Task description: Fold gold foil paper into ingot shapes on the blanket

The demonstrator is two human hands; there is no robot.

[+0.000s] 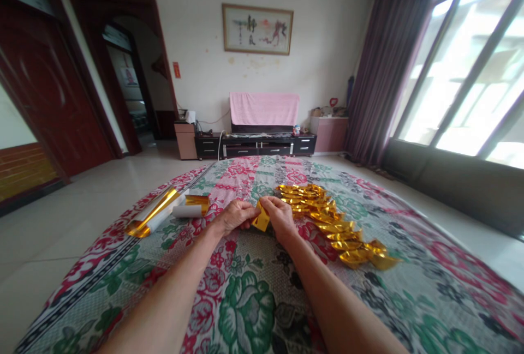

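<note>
Between my two hands is a small folded piece of gold foil paper [261, 220], held just above the patterned cloth. The fingers of my left hand [236, 216] pinch its left edge. On its upper right side my right hand [279, 213] grips it with thumb and fingers. Right of my hands lie rows of folded gold foil ingots [327, 212], overlapping and running toward the near right. To the left are curled sheets of gold foil paper with white backs, a larger roll [153, 213] and a smaller sheet [191, 206].
A flowered cloth [245, 310] in red, green and grey covers the round surface under my hands. Beyond it stand a black low cabinet [257, 147] and a pink cloth [264, 108] draped over something. A purple curtain [380, 70] hangs beside the window at right.
</note>
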